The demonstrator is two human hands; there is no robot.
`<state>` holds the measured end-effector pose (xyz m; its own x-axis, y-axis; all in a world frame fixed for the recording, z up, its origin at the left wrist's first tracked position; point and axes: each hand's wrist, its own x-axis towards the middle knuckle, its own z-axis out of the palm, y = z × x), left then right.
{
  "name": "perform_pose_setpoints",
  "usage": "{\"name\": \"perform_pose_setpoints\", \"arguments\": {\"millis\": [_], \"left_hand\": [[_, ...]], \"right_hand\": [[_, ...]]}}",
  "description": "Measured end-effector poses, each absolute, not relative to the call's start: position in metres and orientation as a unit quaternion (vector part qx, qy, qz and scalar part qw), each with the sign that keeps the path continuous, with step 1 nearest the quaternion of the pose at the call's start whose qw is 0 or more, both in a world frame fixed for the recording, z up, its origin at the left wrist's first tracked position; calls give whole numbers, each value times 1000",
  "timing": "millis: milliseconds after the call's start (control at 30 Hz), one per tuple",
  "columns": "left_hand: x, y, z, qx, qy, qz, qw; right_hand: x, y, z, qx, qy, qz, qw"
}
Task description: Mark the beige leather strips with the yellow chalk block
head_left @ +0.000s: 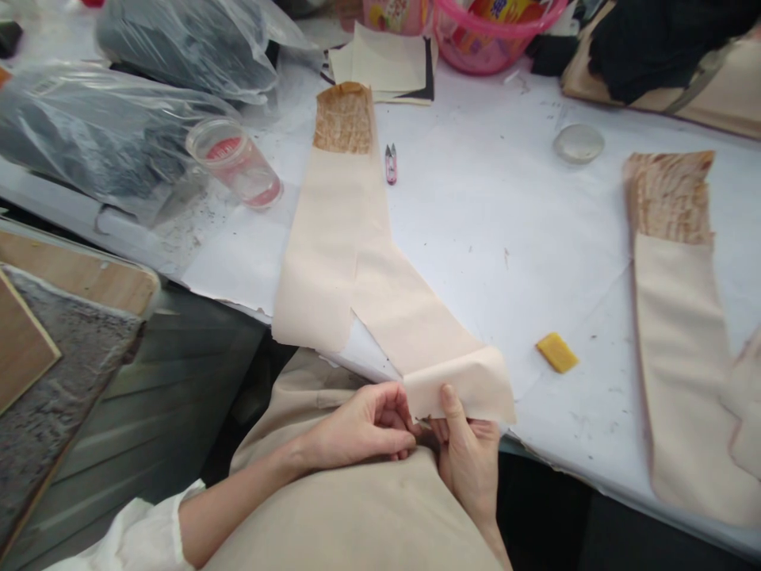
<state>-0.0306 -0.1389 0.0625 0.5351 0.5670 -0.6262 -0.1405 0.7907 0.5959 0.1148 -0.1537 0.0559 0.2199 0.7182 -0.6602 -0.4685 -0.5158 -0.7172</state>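
A long beige fabric piece [428, 309] runs down the white table and its near end is folded over at the front edge. My right hand [469, 452] grips that folded end, thumb on top and fingers beneath. Beside its left corner, my left hand [374, 424] has its fingers curled together; what they hold, if anything, is too small to tell. Another beige piece [321, 238] lies partly overlapping the first, both meeting near a brown, glue-like patch [343, 119] at the far end. Pink-handled thread snips [391, 164] rest just right of the pieces.
A yellow block [557, 352] and a round clear lid [579, 143] lie on the table [476, 198]. More beige pieces [683, 341] are at right. A tilted plastic cup [235, 162] stands by plastic bags [107, 135] at left. A pink basket [487, 36] is at the back.
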Motion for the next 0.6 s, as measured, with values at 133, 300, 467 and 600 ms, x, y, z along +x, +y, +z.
{"name": "perform_pose_setpoints", "arguments": {"millis": [133,300,467,600], "left_hand": [[-31,-136,61,258,426,209,842],[-24,-132,63,306,475,183,804],[-8,-125,65,332,476,211,787],[6,-124,62,327,465,226,791]], "right_hand": [[117,-152,57,-611,-110,619,480],[127,-145,55,-594,-130,633,479],[147,-156,48,-576,-147,653,470],[152,-174,48,-590,-174,637,465]]}}
